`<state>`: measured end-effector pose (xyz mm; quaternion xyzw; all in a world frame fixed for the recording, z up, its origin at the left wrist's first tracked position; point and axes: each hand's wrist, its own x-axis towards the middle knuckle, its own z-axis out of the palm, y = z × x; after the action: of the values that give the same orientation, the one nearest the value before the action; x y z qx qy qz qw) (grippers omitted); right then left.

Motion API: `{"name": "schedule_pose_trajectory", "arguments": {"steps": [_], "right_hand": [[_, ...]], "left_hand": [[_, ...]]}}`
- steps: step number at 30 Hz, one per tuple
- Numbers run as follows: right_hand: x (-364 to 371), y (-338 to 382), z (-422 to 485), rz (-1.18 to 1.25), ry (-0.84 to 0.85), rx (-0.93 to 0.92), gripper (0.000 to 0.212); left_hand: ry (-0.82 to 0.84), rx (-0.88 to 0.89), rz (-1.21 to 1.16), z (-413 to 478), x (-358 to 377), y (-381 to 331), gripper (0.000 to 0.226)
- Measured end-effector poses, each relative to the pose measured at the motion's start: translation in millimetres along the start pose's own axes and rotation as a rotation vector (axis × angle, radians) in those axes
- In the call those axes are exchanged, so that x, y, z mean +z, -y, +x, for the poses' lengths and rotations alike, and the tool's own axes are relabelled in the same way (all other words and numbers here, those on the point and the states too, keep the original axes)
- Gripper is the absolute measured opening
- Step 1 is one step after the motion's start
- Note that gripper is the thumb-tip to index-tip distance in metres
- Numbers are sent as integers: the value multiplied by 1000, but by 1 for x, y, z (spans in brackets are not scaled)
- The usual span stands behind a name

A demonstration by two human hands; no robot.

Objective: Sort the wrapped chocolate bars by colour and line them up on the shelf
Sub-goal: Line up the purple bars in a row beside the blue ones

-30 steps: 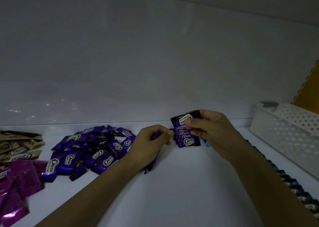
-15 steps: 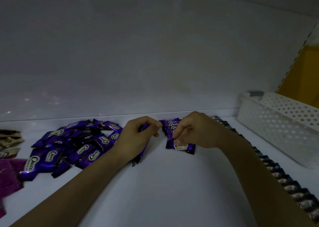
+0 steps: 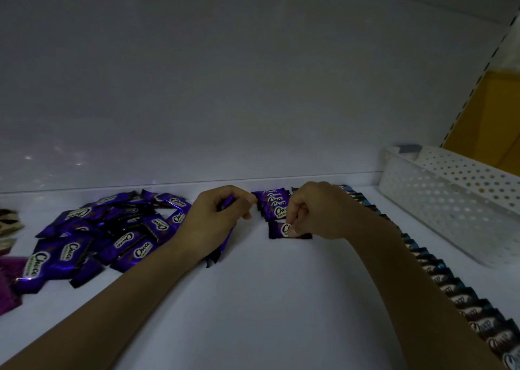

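Placement just made: right hand (image 3: 318, 212), raised a second ago with a shiny purple foil-wrapped chocolate bar (image 3: 278, 229), now pinches it flat on the white shelf (image 3: 253, 307), joining the short purple row (image 3: 274, 202) left of the white perforated plastic basket (image 3: 439, 200). Left hand (image 3: 219, 220) grips spare purple bars (image 3: 225, 247), further left of the basket. Row likely grows by one; loose purple pile (image 3: 112, 229), far left of the basket, remains to line up.

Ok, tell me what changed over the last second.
The right hand lowered its purple bar from above the short purple row onto the shelf at the row's near end, and still pinches it. The left hand still grips spare purple bars. The loose purple pile, blue row and white basket unmoved.
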<state>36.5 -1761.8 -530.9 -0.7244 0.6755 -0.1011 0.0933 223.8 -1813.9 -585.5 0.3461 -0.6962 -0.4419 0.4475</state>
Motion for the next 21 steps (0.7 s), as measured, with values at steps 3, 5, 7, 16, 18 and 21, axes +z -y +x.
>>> {"name": "schedule_pose_trajectory", "arguments": {"steps": [3, 5, 7, 16, 18, 21], "right_hand": [[2, -1, 1, -84, -108, -14, 11], [4, -2, 3, -103, -153, -25, 10], [6, -4, 4, -94, -179, -33, 10], [14, -8, 8, -113, -242, -38, 11], [15, -5, 8, -137, -264, -35, 12], [20, 14, 5, 32, -323, -87, 21]], "left_hand": [[3, -11, 0, 0, 0, -1, 17], [5, -17, 2, -1, 0, -1, 17], [7, -17, 6, -1, 0, -2, 17], [10, -7, 10, -1, -1, -2, 19], [-12, -30, -21, 0, -2, -3, 20], [-114, -136, -176, 2, -5, -5, 26]]}}
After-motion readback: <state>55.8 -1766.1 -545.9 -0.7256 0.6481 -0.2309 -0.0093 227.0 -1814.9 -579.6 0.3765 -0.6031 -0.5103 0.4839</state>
